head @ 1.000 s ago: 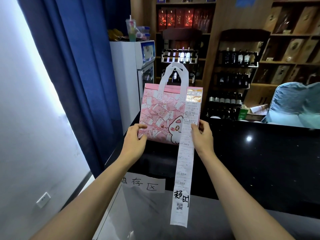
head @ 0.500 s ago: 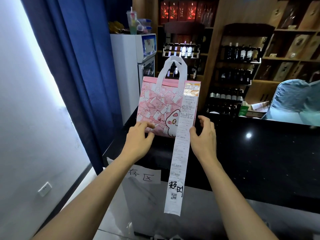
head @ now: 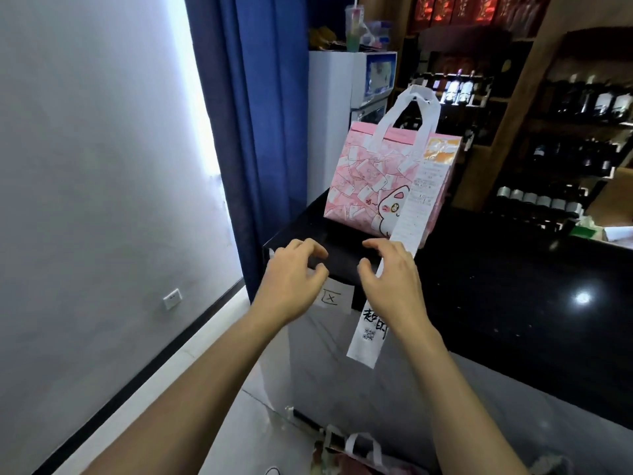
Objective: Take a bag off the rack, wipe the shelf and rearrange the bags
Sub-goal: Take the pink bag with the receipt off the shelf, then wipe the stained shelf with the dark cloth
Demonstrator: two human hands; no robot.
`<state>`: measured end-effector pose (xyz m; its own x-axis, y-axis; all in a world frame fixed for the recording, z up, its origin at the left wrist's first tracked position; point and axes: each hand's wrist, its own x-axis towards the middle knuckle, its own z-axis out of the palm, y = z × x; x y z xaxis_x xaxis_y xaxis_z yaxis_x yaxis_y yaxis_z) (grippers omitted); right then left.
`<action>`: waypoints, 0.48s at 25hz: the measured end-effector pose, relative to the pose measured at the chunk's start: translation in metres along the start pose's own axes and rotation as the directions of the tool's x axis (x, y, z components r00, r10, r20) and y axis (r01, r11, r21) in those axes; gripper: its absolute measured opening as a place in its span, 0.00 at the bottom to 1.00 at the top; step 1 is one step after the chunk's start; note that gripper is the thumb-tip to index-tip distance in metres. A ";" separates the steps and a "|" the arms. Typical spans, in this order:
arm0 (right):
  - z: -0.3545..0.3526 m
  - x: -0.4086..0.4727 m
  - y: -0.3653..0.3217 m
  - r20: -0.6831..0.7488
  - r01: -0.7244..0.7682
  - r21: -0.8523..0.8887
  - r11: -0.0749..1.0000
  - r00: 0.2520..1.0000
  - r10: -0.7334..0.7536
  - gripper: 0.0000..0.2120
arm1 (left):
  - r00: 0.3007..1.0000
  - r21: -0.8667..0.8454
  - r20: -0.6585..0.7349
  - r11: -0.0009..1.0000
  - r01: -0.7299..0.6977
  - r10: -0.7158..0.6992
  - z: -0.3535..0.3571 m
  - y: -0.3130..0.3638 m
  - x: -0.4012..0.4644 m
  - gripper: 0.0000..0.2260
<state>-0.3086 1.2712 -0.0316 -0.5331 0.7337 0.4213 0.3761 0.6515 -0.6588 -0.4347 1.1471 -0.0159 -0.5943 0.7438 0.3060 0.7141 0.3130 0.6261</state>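
We see the left hand (head: 291, 279) hovering just over the near left corner of the black tabletop (head: 496, 269), its fingers loosely curled and spread, with nothing in its grasp. The right hand (head: 390, 282) hangs beside it at the same height, fingers likewise relaxed and apart, and it too holds nothing (the long white receipt (head: 407, 231) passes just behind its knuckles; whether they touch we cannot tell). That receipt is fixed to the front of the pink bag (head: 373, 180), runs down over the tabletop edge and dangles free, with dark handwriting and a small printed code near its lower end. The pink bag stands upright on the tabletop, a little beyond both hands and apart from them, its white handles (head: 419, 108) raised and a cartoon figure on its face. A paper label (head: 334, 298) hangs on the front below the tabletop edge, partly hidden by the left hand. Behind the bag stand a white cabinet (head: 330, 114), a blue curtain (head: 253, 114) and shelves of dark bottles (head: 582, 138).
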 end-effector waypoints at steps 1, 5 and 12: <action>0.005 -0.004 -0.007 0.024 0.025 0.013 1.000 0.999 -0.026 0.15 | 1.000 0.008 -0.014 1.000 0.027 -0.027 -0.007 -0.001 -0.011 0.08; 0.031 -0.025 -0.041 0.139 0.106 0.061 0.993 0.984 -0.114 0.16 | 0.985 0.048 -0.094 0.988 0.150 -0.145 -0.039 -0.011 -0.055 0.08; 0.080 -0.064 -0.108 0.306 0.203 0.201 0.958 0.916 -0.258 0.15 | 0.921 0.131 -0.235 0.928 0.348 -0.312 -0.098 -0.049 -0.124 0.10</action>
<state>-0.3756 1.1381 -0.0373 -0.8176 0.4452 0.3652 0.1002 0.7345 -0.6711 -0.4324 0.9816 -0.0140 -0.8569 0.4482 0.2544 0.5043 0.6271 0.5937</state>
